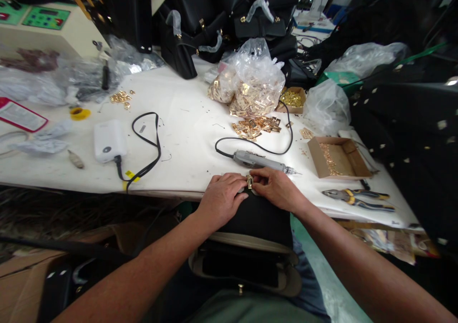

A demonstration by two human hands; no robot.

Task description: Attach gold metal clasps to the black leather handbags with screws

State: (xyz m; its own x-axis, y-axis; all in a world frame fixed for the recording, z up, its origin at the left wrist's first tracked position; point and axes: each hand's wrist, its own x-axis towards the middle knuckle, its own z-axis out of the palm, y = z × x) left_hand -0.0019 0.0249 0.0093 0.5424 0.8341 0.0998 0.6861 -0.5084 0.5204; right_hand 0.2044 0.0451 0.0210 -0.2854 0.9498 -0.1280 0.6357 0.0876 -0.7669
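Observation:
A black handbag (pixel 257 218) lies on my lap, its mouth open toward me and its flap stretched forward to the table edge. At the flap's far end is a small gold clasp plate (pixel 249 182). My right hand (pixel 274 185) pinches this plate from the right, thumb and fingers closed. From the left, my left hand (pixel 223 196) grips the flap beside the plate, with its fingertips reaching close to the metal. A gold turn-lock post (pixel 241 289) shows on the bag's near side. Just beyond my hands lies a grey electric screwdriver (pixel 259 161), its bit pointing right.
Pliers (pixel 352 198) and a cardboard box of small gold parts (pixel 338 158) lie to the right. Loose gold plates (pixel 255 127) sit before filled plastic bags (pixel 257 84). At left stand a white power unit (pixel 109 140) and its black cable (pixel 153 158). Black handbags (pixel 182 51) stand behind.

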